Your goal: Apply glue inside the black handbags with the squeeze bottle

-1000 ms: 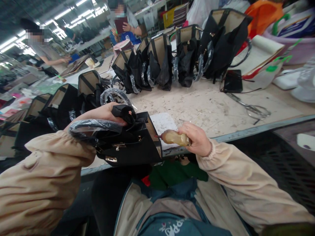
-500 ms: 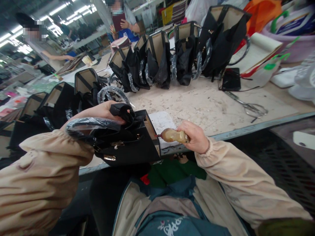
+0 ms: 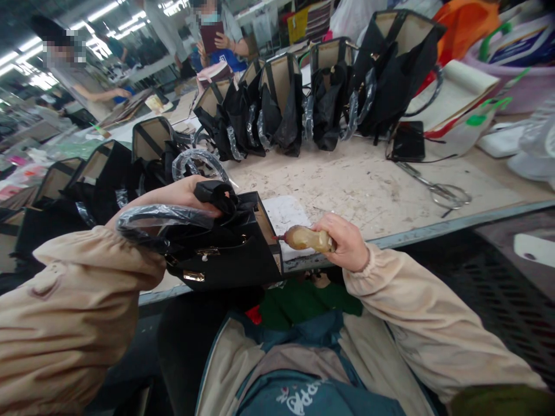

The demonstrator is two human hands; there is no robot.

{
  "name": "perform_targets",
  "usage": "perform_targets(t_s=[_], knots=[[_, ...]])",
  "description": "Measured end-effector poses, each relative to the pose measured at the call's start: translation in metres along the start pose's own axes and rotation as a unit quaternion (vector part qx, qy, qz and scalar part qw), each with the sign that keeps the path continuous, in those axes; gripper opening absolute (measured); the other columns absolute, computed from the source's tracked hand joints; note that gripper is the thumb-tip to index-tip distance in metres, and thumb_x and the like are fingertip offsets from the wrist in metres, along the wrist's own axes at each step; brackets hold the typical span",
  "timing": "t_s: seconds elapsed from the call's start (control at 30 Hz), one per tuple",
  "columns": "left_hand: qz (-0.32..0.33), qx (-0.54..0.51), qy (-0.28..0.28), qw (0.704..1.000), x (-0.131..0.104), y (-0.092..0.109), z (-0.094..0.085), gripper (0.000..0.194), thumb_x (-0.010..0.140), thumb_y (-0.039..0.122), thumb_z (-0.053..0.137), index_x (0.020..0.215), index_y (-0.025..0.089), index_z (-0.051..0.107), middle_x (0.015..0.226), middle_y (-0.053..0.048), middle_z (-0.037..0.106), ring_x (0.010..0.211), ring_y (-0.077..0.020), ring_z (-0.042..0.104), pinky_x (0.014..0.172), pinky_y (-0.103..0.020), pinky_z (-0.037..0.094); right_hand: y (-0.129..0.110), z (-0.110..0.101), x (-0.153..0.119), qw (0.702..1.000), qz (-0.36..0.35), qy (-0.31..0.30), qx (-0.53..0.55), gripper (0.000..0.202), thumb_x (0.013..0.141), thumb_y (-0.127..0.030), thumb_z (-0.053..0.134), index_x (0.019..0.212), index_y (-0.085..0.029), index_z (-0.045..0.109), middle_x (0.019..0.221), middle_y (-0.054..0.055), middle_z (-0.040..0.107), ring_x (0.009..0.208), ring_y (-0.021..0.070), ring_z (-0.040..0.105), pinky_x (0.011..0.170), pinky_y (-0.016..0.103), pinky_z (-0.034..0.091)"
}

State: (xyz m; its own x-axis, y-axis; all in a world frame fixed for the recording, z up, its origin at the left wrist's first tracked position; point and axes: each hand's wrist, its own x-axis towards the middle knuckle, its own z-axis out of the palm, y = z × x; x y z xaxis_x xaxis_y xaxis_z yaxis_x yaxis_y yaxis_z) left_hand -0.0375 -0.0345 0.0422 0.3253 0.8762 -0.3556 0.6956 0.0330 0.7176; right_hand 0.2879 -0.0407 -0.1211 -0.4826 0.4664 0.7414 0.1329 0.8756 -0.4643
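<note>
A black handbag [image 3: 225, 260] lies on its side at the table's front edge, its open-framed end facing right and its handle wrapped in clear plastic. My left hand [image 3: 184, 195] is closed on bunched black fabric at the bag's upper side, its fingers partly hidden. In my right hand [image 3: 342, 240] is a yellowish, bottle-shaped applicator [image 3: 306, 238], its narrow dark tip pointing left at the rim of the bag's end. A white sheet [image 3: 286, 216] lies on the table just behind the applicator.
Several black bags [image 3: 281, 110] stand in a row behind, and more bags [image 3: 104, 167] at the left. Scissors [image 3: 446, 193], a black pouch [image 3: 408, 141], a notepad [image 3: 455, 92] and a pink basin [image 3: 503, 81] are at the right. Two people [image 3: 91, 86] [image 3: 221, 43] are farther back.
</note>
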Motion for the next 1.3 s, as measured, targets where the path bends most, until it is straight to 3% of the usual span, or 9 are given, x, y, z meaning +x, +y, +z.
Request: perform_targets(t_s=[0.2, 0.47, 0.7, 0.9, 1.3], knots=[[-0.002, 0.007, 0.009, 1.0, -0.001, 0.002, 0.001, 0.024, 0.062, 0.023, 0.073, 0.082, 0.012, 0.068, 0.073, 0.0, 0.067, 0.066, -0.0125, 0.059, 0.063, -0.022, 0.05, -0.001, 0.003, -0.001, 0.999, -0.026, -0.039, -0.015, 0.004, 0.085, -0.022, 0.052, 0.088, -0.02, 0.052, 0.071, 0.003, 0.05, 0.066, 0.018, 0.046, 0.059, 0.029, 0.035], [0.004, 0.02, 0.006, 1.0, 0.001, -0.001, 0.0, 0.024, 0.061, 0.021, 0.073, 0.083, 0.013, 0.069, 0.074, -0.001, 0.068, 0.067, -0.0135, 0.059, 0.063, -0.023, 0.05, -0.003, -0.002, 0.001, 1.0, -0.012, 0.003, -0.009, 0.008, 0.085, -0.02, 0.051, 0.092, -0.02, 0.052, 0.075, 0.005, 0.055, 0.07, 0.0192, 0.05, 0.062, 0.031, 0.039], [-0.006, 0.013, 0.017, 1.0, -0.002, -0.002, 0.003, 0.027, 0.061, 0.022, 0.073, 0.085, 0.011, 0.069, 0.078, -0.003, 0.069, 0.069, -0.014, 0.06, 0.065, -0.024, 0.05, -0.003, 0.0, -0.001, 0.999, -0.025, -0.031, -0.026, 0.005, 0.085, -0.023, 0.051, 0.089, -0.02, 0.052, 0.072, 0.003, 0.051, 0.068, 0.0181, 0.047, 0.06, 0.03, 0.036], [-0.001, 0.02, 0.019, 1.0, -0.001, 0.003, 0.005, 0.026, 0.059, 0.021, 0.074, 0.083, 0.011, 0.068, 0.075, -0.002, 0.068, 0.068, -0.014, 0.059, 0.064, -0.024, 0.05, -0.004, 0.0, 0.0, 1.0, 0.012, 0.014, -0.02, 0.01, 0.082, -0.021, 0.053, 0.092, -0.021, 0.052, 0.075, 0.004, 0.053, 0.07, 0.0191, 0.05, 0.062, 0.031, 0.039], [0.002, 0.019, 0.011, 1.0, -0.004, 0.002, 0.006, 0.025, 0.063, 0.023, 0.073, 0.085, 0.012, 0.067, 0.074, -0.001, 0.067, 0.066, -0.0124, 0.058, 0.063, -0.022, 0.048, 0.004, 0.008, -0.009, 0.998, 0.053, -0.017, -0.03, 0.015, 0.07, -0.016, 0.054, 0.083, -0.021, 0.049, 0.072, 0.002, 0.05, 0.067, 0.0184, 0.047, 0.06, 0.029, 0.035]])
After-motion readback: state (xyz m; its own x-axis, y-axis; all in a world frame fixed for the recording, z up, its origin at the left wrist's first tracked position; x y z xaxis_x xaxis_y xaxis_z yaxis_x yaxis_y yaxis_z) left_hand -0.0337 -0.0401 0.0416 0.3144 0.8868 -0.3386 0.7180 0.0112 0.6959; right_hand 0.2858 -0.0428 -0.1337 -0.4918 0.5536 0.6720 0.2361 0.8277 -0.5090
